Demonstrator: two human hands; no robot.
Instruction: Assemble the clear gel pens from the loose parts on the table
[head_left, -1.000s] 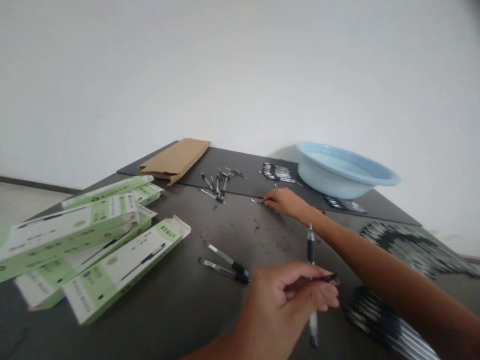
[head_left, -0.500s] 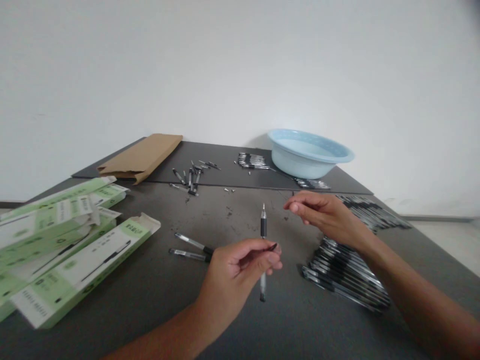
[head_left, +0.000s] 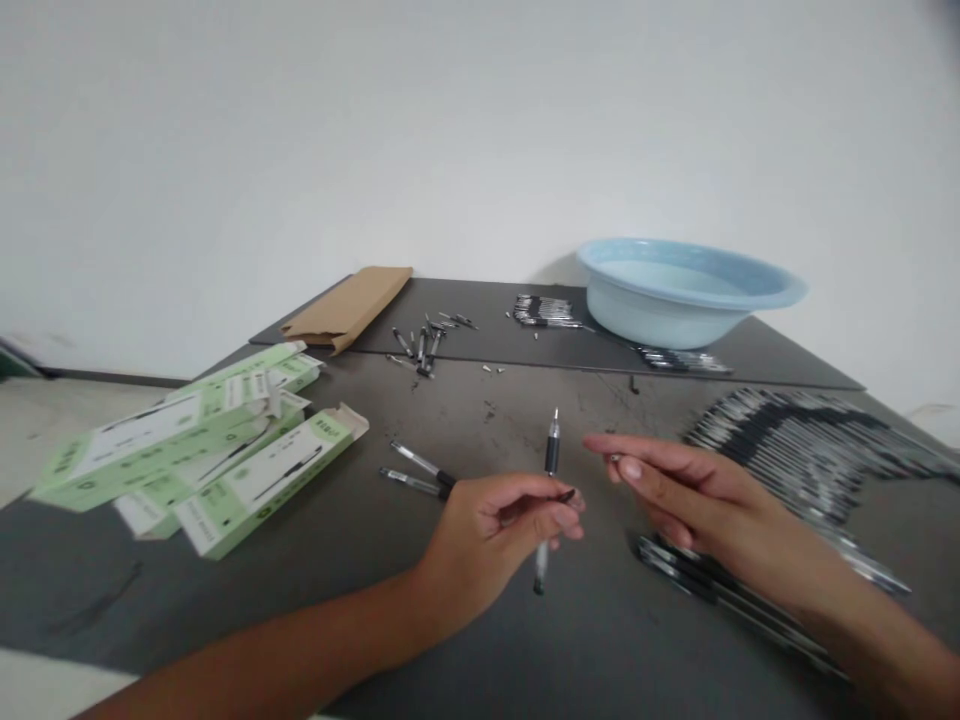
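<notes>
My left hand [head_left: 510,530] is closed around a pen [head_left: 553,455], a clear-barrelled one with a black grip, held upright with its metal point up. A short dark piece pokes out between the thumb and forefinger of that hand. To the right, my right hand [head_left: 690,490] pinches a tiny thing [head_left: 615,457] with a round end, too small to name. Below and behind this hand lie many similar pens [head_left: 795,450] in rows, partly hidden by the hand and forearm. Two more pens [head_left: 416,470] rest beyond my left hand, their grip ends partly covered.
Green and white pen boxes [head_left: 277,480] are piled at the left. Farther back lie a brown paper envelope [head_left: 352,305], loose pen parts [head_left: 424,350] and a bundle of pens [head_left: 544,310]. A light blue basin [head_left: 675,310] stands at the back right.
My right hand has come down and nearer, over the pens, with a small round end now showing at its fingertips. My left hand keeps the pen upright. The view has swung left.
</notes>
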